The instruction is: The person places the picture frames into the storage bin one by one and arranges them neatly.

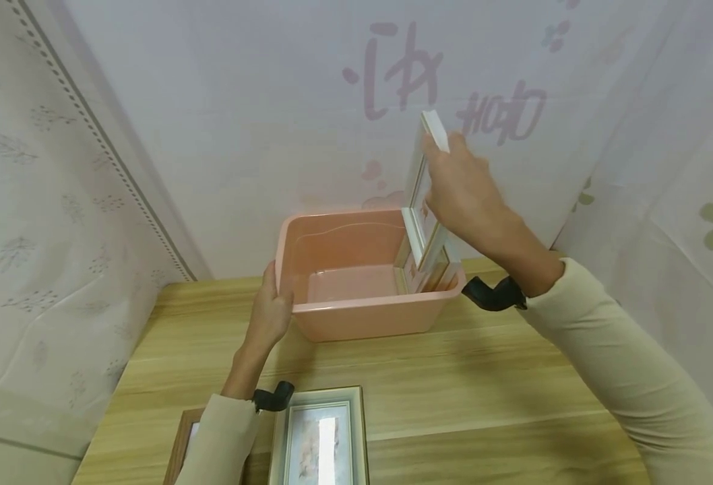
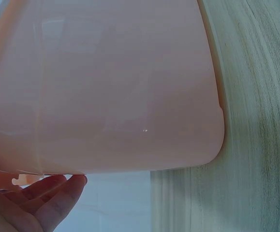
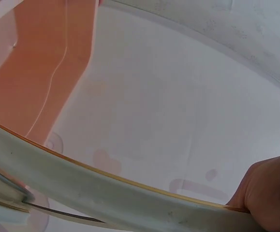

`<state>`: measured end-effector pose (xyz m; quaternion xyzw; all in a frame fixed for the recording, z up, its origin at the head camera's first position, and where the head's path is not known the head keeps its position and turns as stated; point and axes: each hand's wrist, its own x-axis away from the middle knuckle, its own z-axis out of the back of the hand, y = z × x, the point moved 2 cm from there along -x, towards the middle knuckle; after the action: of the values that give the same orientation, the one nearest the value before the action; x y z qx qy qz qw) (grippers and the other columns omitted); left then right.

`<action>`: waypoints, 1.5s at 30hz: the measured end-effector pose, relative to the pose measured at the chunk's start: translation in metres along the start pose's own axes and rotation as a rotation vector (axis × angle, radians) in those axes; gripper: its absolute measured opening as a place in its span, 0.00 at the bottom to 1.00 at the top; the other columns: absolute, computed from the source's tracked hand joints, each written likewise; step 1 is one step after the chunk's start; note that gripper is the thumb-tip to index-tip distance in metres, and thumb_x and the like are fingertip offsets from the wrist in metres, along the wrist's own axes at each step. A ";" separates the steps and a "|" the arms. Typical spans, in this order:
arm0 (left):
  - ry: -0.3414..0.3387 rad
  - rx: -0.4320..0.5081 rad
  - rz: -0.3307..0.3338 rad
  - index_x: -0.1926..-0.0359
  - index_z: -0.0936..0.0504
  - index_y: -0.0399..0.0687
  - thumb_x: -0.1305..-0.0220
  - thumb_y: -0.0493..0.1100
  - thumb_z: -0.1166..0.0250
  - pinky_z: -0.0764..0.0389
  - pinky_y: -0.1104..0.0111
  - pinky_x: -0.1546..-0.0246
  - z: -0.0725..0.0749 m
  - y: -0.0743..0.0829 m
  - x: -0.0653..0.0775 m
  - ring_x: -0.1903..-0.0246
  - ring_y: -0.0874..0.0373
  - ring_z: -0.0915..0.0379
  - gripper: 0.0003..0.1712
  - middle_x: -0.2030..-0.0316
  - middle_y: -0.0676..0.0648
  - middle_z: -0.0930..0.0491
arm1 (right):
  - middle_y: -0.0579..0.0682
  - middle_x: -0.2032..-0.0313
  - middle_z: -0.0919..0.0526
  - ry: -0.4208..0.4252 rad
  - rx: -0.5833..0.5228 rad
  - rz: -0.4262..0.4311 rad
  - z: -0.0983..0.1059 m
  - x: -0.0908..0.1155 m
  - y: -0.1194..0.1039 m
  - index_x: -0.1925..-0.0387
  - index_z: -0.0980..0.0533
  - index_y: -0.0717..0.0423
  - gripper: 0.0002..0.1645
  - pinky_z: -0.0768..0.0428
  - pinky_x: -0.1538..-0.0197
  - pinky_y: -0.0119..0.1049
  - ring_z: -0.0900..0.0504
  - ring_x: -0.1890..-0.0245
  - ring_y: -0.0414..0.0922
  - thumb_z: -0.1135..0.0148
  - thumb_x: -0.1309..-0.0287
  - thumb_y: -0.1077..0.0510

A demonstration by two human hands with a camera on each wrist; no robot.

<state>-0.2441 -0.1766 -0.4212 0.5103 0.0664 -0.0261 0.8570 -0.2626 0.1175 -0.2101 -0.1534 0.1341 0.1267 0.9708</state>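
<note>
A pink plastic basin (image 1: 365,325) stands on the table against the curtain. My left hand (image 1: 271,306) grips its left rim; in the left wrist view the fingers (image 2: 65,195) lie against the outer wall. With my right hand (image 1: 464,192) I hold a white picture frame (image 1: 435,128) by its upper end, upright over the basin's right end. Its lower part reaches down into the basin. More picture frames (image 1: 412,271) stand in that end, partly hidden behind the held one. From the right wrist, the frame's pale edge with a gold line (image 3: 115,186) runs up to my hand (image 3: 272,193).
A gold-edged picture frame (image 1: 362,438) lies flat on the wood-grain table (image 1: 484,397) near the front. Left of it, a brown wooden frame (image 1: 178,448) is partly covered by my left sleeve. Patterned white curtains (image 1: 241,135) enclose the table at the back and sides.
</note>
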 end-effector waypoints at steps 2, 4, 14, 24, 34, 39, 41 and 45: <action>-0.004 0.001 0.000 0.23 0.50 0.48 0.28 0.39 0.55 0.35 0.42 0.36 0.000 0.000 0.000 0.34 0.40 0.37 0.34 0.30 0.36 0.37 | 0.70 0.43 0.34 0.000 -0.010 0.000 -0.001 0.000 -0.001 0.26 0.43 0.59 0.43 0.17 0.65 0.57 0.22 0.60 0.67 0.48 0.45 0.72; -0.005 0.001 0.002 0.23 0.50 0.48 0.28 0.39 0.55 0.35 0.42 0.36 0.000 0.000 0.000 0.34 0.41 0.36 0.34 0.30 0.37 0.37 | 0.70 0.44 0.33 0.004 -0.013 0.003 -0.001 -0.001 -0.001 0.27 0.42 0.59 0.42 0.17 0.66 0.56 0.22 0.60 0.67 0.48 0.45 0.73; 0.000 0.016 -0.008 0.24 0.49 0.46 0.28 0.37 0.55 0.33 0.42 0.38 0.001 0.001 0.000 0.37 0.40 0.34 0.34 0.31 0.35 0.36 | 0.73 0.38 0.36 -0.044 0.011 -0.017 -0.003 -0.003 -0.003 0.24 0.54 0.65 0.50 0.18 0.60 0.59 0.23 0.56 0.71 0.43 0.44 0.70; 0.003 0.028 -0.020 0.24 0.48 0.47 0.28 0.38 0.55 0.35 0.43 0.36 -0.001 0.000 0.000 0.35 0.42 0.36 0.33 0.31 0.36 0.37 | 0.74 0.33 0.41 -0.049 0.015 -0.056 -0.008 -0.003 0.001 0.23 0.62 0.66 0.56 0.17 0.64 0.56 0.21 0.63 0.69 0.39 0.43 0.66; -0.001 0.020 -0.006 0.24 0.49 0.47 0.28 0.40 0.55 0.35 0.43 0.36 -0.004 0.000 -0.001 0.36 0.42 0.36 0.33 0.31 0.36 0.36 | 0.73 0.35 0.39 -0.040 0.017 -0.030 -0.014 0.003 0.002 0.23 0.61 0.65 0.53 0.20 0.68 0.53 0.23 0.68 0.66 0.42 0.41 0.67; 0.006 0.035 0.006 0.23 0.51 0.45 0.29 0.39 0.55 0.35 0.42 0.36 -0.003 -0.001 -0.002 0.36 0.41 0.36 0.35 0.31 0.35 0.38 | 0.74 0.36 0.37 -0.003 0.006 -0.011 -0.012 0.002 0.005 0.23 0.58 0.66 0.50 0.19 0.68 0.55 0.21 0.65 0.67 0.45 0.43 0.69; 0.002 0.038 0.003 0.23 0.50 0.45 0.29 0.39 0.55 0.35 0.42 0.36 -0.002 0.000 -0.002 0.36 0.42 0.36 0.35 0.31 0.35 0.38 | 0.75 0.37 0.36 0.005 0.005 -0.008 -0.011 0.002 0.006 0.24 0.57 0.67 0.49 0.18 0.67 0.56 0.21 0.63 0.67 0.46 0.43 0.70; -0.007 0.040 -0.016 0.24 0.49 0.46 0.27 0.39 0.56 0.35 0.43 0.36 -0.001 -0.001 -0.003 0.36 0.42 0.36 0.33 0.31 0.36 0.36 | 0.74 0.38 0.36 0.005 -0.002 -0.015 -0.009 0.002 0.008 0.24 0.57 0.67 0.49 0.19 0.64 0.57 0.22 0.60 0.65 0.47 0.43 0.71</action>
<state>-0.2469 -0.1757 -0.4220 0.5265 0.0668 -0.0362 0.8467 -0.2645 0.1222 -0.2207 -0.1556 0.1351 0.1191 0.9713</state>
